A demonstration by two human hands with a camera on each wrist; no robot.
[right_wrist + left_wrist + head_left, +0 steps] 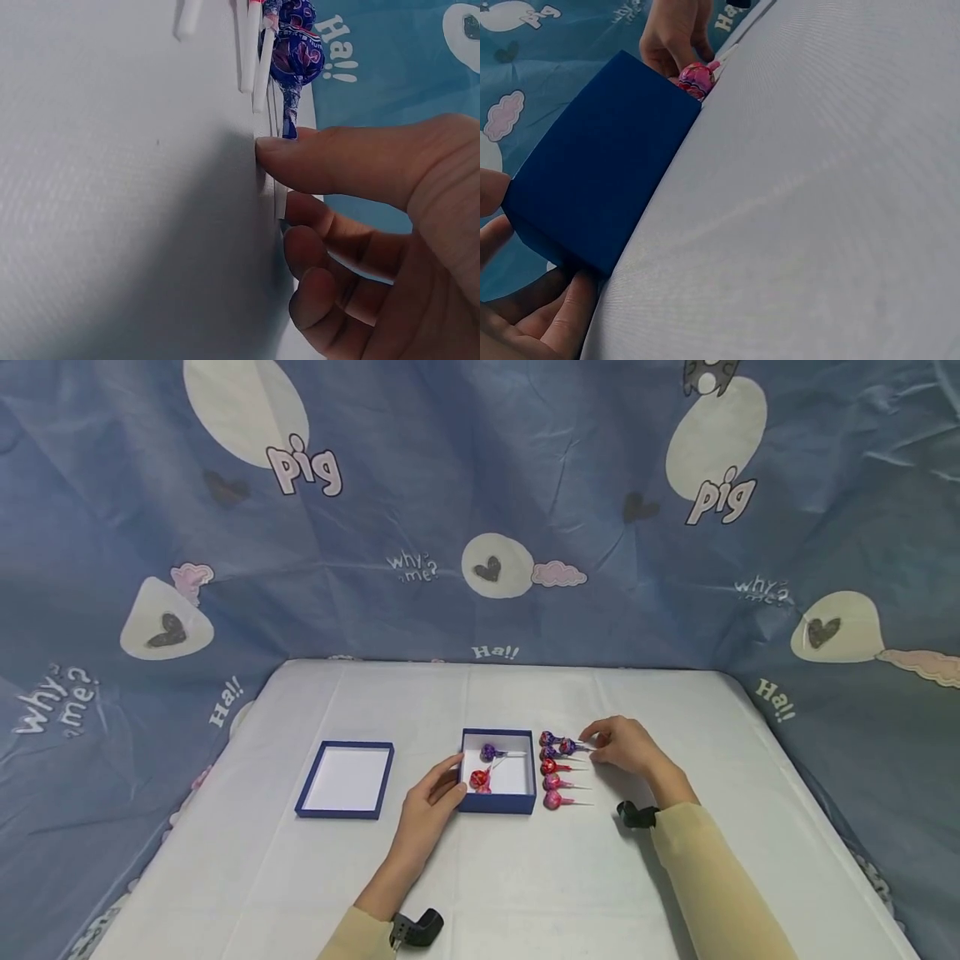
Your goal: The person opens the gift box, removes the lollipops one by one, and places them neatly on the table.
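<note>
A blue box [496, 802] with a white inside stands in the middle of the table, with a purple lollipop [489, 752], a red one [478, 779] and a pink one in it. My left hand [426, 817] holds the box at its left side, thumb by the front corner. Right of the box lies a column of several wrapped lollipops, purple at the far end, red [551, 767] and pink [553, 799] nearer. At the far end, my right hand [628, 748] pinches the white stick of a purple lollipop [298, 56] between thumb and fingers.
Left of the box lies a blue-rimmed lid [344, 780], white side up. A white cloth covers the table [247, 893]. Behind it hangs a blue printed curtain [420, 527]. Black straps with cameras [637, 815] sit on both wrists.
</note>
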